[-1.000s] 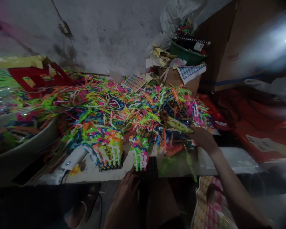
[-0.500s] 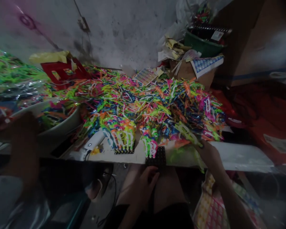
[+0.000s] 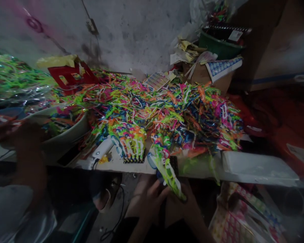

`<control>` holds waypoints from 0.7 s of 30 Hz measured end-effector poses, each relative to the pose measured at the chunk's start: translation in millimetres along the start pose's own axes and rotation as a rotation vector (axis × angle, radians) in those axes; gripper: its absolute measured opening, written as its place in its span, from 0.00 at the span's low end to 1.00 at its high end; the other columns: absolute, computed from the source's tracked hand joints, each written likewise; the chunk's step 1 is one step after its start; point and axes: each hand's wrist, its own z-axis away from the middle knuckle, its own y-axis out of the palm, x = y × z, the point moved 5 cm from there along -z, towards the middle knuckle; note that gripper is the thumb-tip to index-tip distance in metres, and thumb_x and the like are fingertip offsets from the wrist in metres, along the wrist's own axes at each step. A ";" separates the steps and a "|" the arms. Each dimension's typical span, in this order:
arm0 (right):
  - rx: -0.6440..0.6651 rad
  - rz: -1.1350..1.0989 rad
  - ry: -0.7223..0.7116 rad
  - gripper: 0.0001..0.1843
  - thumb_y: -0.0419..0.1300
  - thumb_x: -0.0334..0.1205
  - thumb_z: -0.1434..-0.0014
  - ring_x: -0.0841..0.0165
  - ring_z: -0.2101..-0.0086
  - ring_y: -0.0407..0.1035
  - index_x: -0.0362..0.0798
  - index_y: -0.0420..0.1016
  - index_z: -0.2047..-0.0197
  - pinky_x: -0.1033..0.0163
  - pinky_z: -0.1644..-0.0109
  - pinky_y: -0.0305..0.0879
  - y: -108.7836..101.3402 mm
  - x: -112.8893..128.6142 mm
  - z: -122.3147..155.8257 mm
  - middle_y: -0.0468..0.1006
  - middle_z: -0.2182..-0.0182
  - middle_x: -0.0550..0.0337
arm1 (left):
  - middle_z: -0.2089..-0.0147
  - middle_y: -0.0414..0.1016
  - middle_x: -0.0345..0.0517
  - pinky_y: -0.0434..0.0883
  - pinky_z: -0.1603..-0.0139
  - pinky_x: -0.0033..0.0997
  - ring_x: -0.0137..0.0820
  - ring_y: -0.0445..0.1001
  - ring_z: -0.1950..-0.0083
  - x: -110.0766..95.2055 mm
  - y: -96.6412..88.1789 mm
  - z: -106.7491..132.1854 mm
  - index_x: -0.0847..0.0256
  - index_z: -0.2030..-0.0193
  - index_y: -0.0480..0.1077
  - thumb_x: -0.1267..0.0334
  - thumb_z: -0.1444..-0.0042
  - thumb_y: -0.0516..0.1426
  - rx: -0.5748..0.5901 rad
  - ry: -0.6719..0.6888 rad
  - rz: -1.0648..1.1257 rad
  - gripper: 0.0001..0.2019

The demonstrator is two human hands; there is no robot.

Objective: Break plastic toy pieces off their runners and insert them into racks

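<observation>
My right hand [image 3: 188, 197] is closed around the lower end of a long lime-green and white plastic piece [image 3: 171, 175]. The piece slants up and left over the table edge, across a small black holed tray [image 3: 174, 163]. My left hand [image 3: 154, 194] is just left of the piece, above my thigh, thumb and fingers apart; whether it touches the piece I cannot tell. Behind the piece, a cluster of coloured pieces [image 3: 162, 140] stands near that tray. Further left, a row of similar pieces [image 3: 130, 145] is upright in a second black tray [image 3: 133, 161].
A large heap of coloured plastic pieces [image 3: 152, 104] covers the table's back. A white device [image 3: 101, 150] with a cable lies left. Another person's arm [image 3: 30, 152] is by a pale basin [image 3: 66, 135]. A white slab [image 3: 258, 167] lies right; sticker sheets [image 3: 228, 216] are below.
My right hand has come from the heap's right front to the middle, bringing the lime-green piece. My left hand has stayed near my lap, its fingers now closer to the piece.
</observation>
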 end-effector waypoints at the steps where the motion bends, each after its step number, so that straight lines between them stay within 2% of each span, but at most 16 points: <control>1: -0.013 0.021 -0.012 0.15 0.60 0.48 0.50 0.64 0.70 0.72 0.46 0.76 0.64 0.65 0.67 0.69 6.4 -1.4 2.0 0.78 0.73 0.57 | 0.53 0.75 0.48 0.70 0.50 0.35 0.38 0.72 0.52 2.6 -3.0 0.0 0.57 0.55 0.73 0.52 0.52 0.58 -0.017 -0.021 0.005 0.18; 4: -0.068 0.083 -0.056 0.16 0.59 0.51 0.50 0.63 0.69 0.72 0.48 0.77 0.65 0.65 0.68 0.69 14.1 -1.5 3.0 0.78 0.72 0.55 | 0.56 0.77 0.49 0.71 0.53 0.35 0.39 0.73 0.54 8.1 -15.1 0.2 0.58 0.58 0.73 0.49 0.57 0.60 -0.095 -0.092 0.156 0.20; 7: -0.164 0.072 -0.076 0.19 0.57 0.54 0.48 0.62 0.66 0.72 0.48 0.77 0.64 0.63 0.64 0.70 9.3 -2.9 4.0 0.79 0.68 0.53 | 0.62 0.78 0.48 0.71 0.56 0.34 0.38 0.74 0.58 6.8 -30.8 -2.5 0.61 0.62 0.73 0.48 0.59 0.62 -0.142 -0.109 0.223 0.21; 13: -0.121 0.017 -0.032 0.19 0.53 0.51 0.43 0.62 0.62 0.72 0.47 0.77 0.63 0.59 0.55 0.68 0.3 -15.3 1.1 0.79 0.66 0.53 | 0.70 0.76 0.43 0.69 0.62 0.29 0.33 0.73 0.65 0.5 -67.9 -23.1 0.62 0.69 0.71 0.51 0.53 0.58 -0.248 0.025 -0.091 0.15; 15: -0.148 0.014 -0.008 0.19 0.54 0.52 0.44 0.60 0.60 0.72 0.46 0.77 0.64 0.58 0.53 0.66 -3.6 -20.4 -1.3 0.79 0.64 0.52 | 0.69 0.77 0.44 0.69 0.61 0.30 0.34 0.74 0.64 2.8 -71.2 -31.7 0.62 0.70 0.70 0.51 0.52 0.57 -0.221 0.053 -0.197 0.14; 19: -0.199 0.046 0.090 0.19 0.56 0.52 0.46 0.61 0.63 0.72 0.45 0.75 0.63 0.58 0.57 0.68 -9.0 -36.5 -2.2 0.79 0.66 0.52 | 0.68 0.77 0.45 0.69 0.59 0.33 0.35 0.74 0.63 9.4 -67.3 -43.3 0.61 0.68 0.70 0.51 0.51 0.55 -0.162 0.082 -0.271 0.14; 21: -0.224 0.103 0.071 0.18 0.56 0.52 0.47 0.61 0.65 0.73 0.46 0.75 0.64 0.59 0.58 0.69 -11.8 -41.6 -1.7 0.79 0.67 0.52 | 0.67 0.77 0.45 0.70 0.59 0.33 0.35 0.74 0.63 11.8 -63.6 -45.6 0.61 0.66 0.71 0.51 0.51 0.54 -0.130 0.083 -0.286 0.15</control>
